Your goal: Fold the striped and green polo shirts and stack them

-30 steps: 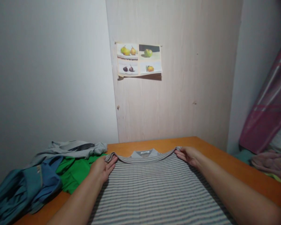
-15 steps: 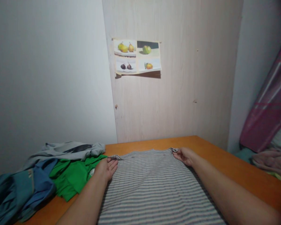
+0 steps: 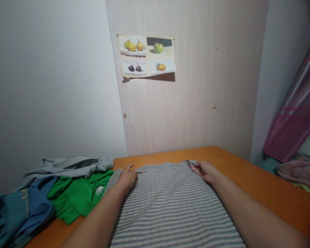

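A grey and white striped shirt (image 3: 170, 203) lies flat on the orange wooden table (image 3: 260, 193) in front of me. My left hand (image 3: 126, 177) rests on the shirt's far left corner with its fingers curled over the cloth. My right hand (image 3: 204, 170) pinches the far right corner of the shirt between thumb and fingers. Both forearms stretch over the shirt.
A pile of clothes sits on the table's left side: a green shirt (image 3: 77, 196), a blue garment (image 3: 18, 210) and a grey one (image 3: 69, 167). A fruit picture (image 3: 146, 55) hangs on the wooden panel behind. Pink fabric (image 3: 294, 113) and bedding lie at the right.
The collar that showed at the far edge is now folded under or covered. My left hand has moved right along the far edge and curled; the view has shifted a little.
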`<state>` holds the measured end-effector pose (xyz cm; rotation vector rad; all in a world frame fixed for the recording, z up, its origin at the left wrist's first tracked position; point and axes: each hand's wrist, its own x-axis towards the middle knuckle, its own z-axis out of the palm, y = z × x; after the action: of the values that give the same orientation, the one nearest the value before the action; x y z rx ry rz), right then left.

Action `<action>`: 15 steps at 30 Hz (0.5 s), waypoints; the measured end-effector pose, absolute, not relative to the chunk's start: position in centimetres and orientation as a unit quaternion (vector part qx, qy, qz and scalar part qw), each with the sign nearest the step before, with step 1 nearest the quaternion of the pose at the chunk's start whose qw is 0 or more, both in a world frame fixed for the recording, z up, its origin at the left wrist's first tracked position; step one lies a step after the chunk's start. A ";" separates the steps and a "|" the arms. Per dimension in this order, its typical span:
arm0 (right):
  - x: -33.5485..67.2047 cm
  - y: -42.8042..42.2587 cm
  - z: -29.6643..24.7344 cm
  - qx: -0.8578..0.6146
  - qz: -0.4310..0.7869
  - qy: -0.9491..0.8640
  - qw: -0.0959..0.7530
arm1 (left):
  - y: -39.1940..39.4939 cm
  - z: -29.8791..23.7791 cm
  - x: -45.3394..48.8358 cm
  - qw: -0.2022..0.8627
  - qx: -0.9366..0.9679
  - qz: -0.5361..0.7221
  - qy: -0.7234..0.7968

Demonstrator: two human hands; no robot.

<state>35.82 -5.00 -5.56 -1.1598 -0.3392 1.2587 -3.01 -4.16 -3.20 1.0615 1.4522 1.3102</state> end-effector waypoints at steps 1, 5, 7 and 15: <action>35.8 -5.1 -5.5 -0.508 0.552 -0.148 0.644 | -4.0 -3.3 -2.9 0.416 0.450 0.523 0.593; 35.7 -5.4 -5.2 -0.504 0.551 -0.151 0.647 | -3.3 -3.4 -3.0 0.322 0.526 0.490 0.616; 35.6 -5.6 -5.0 -0.501 0.553 -0.155 0.647 | -3.2 -3.3 -3.1 0.293 0.549 0.475 0.623; 35.3 -5.6 -4.7 -0.502 0.552 -0.158 0.646 | -2.2 -2.7 -2.6 0.243 0.588 0.410 0.653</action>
<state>35.28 -5.65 -4.75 -1.1433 -0.3601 1.2566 -2.57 -2.17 -2.73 1.6072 1.7843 1.1201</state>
